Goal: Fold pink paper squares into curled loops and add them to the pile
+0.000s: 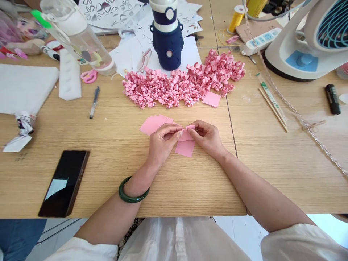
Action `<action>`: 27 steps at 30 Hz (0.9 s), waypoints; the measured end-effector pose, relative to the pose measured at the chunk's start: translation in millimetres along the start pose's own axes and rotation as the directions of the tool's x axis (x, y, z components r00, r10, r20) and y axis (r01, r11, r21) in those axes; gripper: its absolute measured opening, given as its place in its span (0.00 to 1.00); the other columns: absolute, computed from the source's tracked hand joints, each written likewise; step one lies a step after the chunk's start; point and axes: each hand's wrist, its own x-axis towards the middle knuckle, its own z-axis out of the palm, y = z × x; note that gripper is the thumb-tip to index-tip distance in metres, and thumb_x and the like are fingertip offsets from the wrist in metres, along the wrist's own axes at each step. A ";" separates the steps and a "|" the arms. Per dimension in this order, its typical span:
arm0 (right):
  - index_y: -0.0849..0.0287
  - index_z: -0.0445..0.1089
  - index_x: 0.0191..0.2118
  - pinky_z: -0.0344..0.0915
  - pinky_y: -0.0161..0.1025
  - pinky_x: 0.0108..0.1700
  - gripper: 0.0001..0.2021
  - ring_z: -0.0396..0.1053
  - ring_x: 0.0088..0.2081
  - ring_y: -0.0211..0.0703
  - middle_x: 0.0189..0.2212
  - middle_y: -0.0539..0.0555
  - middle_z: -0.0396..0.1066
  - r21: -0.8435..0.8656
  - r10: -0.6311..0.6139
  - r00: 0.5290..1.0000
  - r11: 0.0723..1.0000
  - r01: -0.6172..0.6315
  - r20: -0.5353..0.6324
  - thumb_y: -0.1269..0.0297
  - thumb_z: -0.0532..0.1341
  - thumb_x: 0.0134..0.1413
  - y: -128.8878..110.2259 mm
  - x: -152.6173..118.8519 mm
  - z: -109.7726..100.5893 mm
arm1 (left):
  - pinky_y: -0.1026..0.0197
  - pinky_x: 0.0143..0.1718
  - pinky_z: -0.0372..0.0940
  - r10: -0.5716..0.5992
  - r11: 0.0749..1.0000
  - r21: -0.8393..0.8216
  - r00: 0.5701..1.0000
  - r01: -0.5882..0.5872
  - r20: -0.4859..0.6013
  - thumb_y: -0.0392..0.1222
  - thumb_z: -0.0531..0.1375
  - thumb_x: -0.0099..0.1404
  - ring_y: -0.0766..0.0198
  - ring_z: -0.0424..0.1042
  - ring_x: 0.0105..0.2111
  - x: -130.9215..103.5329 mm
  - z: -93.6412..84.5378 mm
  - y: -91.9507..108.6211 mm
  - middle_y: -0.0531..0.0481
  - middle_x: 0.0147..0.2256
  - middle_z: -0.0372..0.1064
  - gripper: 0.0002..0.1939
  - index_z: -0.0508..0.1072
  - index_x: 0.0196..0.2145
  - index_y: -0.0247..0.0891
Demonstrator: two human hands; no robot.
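Between my two hands is a small pink paper piece (186, 135), held a little above the table. My left hand (164, 139) pinches its left side with thumb and fingertips. On the other side, my right hand (206, 136) pinches the upper right edge, where the paper looks bent or curled. Just below lies another pink paper square (185, 149) on the tabletop. A fanned stack of pink paper (153, 124) rests beyond my left hand, partly covered by it. Farther back stretches a long heap of curled pink paper flowers (168, 88), with a single pink square (211, 99) at its right front.
A navy bottle (167, 47) stands behind the heap. To the left are a clear bottle (89, 47), pink scissors (89, 76), a pen (94, 102) and a phone (64, 183). On the right sit a fan (296, 47), a power strip (261, 41), wooden sticks (273, 110) and a twisted cord (292, 108).
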 end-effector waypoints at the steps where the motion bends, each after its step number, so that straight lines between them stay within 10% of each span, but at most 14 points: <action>1: 0.59 0.75 0.33 0.64 0.35 0.30 0.12 0.68 0.28 0.37 0.27 0.51 0.74 0.000 0.002 1.000 1.000 -0.002 -0.002 0.54 0.66 0.54 -0.1 0.1 0.1 | 0.59 0.46 0.73 -0.001 1.000 0.002 1.000 0.001 0.000 0.41 0.66 0.62 0.60 0.76 0.45 0.0 0.0 0.2 0.47 0.41 0.78 0.06 0.83 0.37 0.41; 27: 0.60 0.76 0.33 0.61 0.34 0.27 0.09 0.65 0.27 0.36 0.28 0.52 0.75 -0.061 -0.034 0.999 0.998 0.035 0.025 0.59 0.64 0.55 -6.9 -1.4 2.5 | 0.62 0.42 0.72 -0.004 0.999 0.042 0.998 0.006 -0.067 0.37 0.65 0.59 0.63 0.75 0.41 -2.8 3.2 -1.6 0.49 0.38 0.75 0.01 0.79 0.30 0.38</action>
